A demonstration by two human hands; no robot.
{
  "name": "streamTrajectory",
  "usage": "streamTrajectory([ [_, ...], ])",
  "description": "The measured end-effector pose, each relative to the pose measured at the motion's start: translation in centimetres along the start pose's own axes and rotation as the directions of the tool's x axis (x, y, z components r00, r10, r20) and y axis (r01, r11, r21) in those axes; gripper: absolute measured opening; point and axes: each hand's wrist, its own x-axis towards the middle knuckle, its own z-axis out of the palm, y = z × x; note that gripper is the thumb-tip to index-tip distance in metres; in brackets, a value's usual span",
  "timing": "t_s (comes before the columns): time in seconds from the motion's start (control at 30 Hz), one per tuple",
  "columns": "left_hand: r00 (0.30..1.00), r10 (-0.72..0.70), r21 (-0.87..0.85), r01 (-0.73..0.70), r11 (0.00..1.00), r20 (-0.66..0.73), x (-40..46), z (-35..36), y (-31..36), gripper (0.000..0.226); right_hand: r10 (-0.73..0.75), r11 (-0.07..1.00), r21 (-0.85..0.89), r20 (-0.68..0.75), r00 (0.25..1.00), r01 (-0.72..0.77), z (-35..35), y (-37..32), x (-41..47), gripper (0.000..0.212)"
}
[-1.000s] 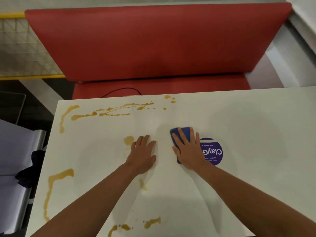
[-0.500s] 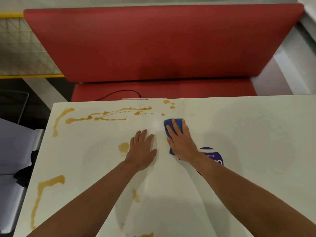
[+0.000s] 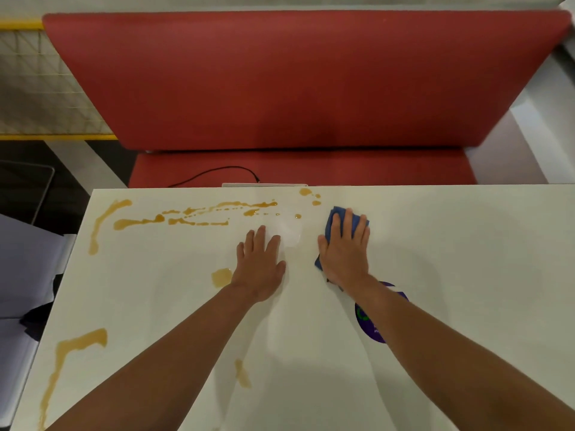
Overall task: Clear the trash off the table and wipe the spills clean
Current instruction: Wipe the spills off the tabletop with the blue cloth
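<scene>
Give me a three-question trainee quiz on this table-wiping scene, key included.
1. True or false: the right hand presses a blue cloth flat on the table.
2. Which side of the table still carries the long brown spill: A) the person's left, B) the person's right?
3. Fill in: the left hand rests ____ on the table.

Key: 1 true; 2 A; 3 flat.

Purple round sticker (image 3: 371, 326) on the white table (image 3: 466, 259): we see small pale letters, but the right forearm covers most of it.
Readable text: we find none.
</scene>
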Motion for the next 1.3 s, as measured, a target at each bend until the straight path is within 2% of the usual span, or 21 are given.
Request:
streamTrajectory([
  [0.13,1.0,-0.002,-0.005,0.002,1.0,-0.002,0.4,0.3,-0.3,0.059,-0.146,0.989,-0.035,0.024,0.989,0.146,-1.7,1.0,5.2,0.066],
  [0.23,1.0,0.006,-0.017,-0.006,1.0,-0.002,0.5,0.3,-0.6,0.059,-0.16,0.984,-0.069,0.069,0.985,0.165,-1.5,1.7,7.7,0.062],
  [0.37,1.0,-0.002,-0.002,0.002,1.0,-0.018,0.4,0.7,-0.7,0.06,-0.201,0.951,-0.205,0.166,0.966,0.233,0.5,1.6,5.2,0.088],
  [0.43,0.999,-0.015,0.016,0.016,1.0,-0.035,0.6,1.0,-0.8,0.06,-0.225,0.944,-0.209,0.162,0.961,0.257,1.0,1.5,2.6,0.09],
  [0.57,0.999,-0.022,0.004,0.023,1.0,-0.049,1.1,0.9,-1.2,0.06,-0.205,0.965,-0.146,0.108,0.973,0.219,-0.4,1.1,2.3,0.075],
  [0.83,0.998,-0.01,-0.016,0.009,1.0,-0.069,1.1,1.0,-1.4,0.059,-0.171,0.978,-0.112,0.071,0.983,0.178,-1.8,0.3,8.2,0.071],
  [1.0,0.997,-0.011,0.001,0.011,1.0,-0.074,1.1,1.3,-1.7,0.06,-0.204,0.95,-0.21,0.135,0.97,0.229,1.1,1.4,4.8,0.073],
  [1.1,0.996,-0.011,0.018,0.012,1.0,-0.087,1.1,1.6,-1.7,0.061,-0.221,0.947,-0.205,0.141,0.965,0.247,1.4,1.2,0.7,0.086],
  [1.3,0.996,0.0,0.02,0.002,1.0,-0.088,1.0,1.8,-2.0,0.062,-0.321,0.942,-0.093,0.026,0.947,0.322,-1.0,1.4,3.6,0.056],
])
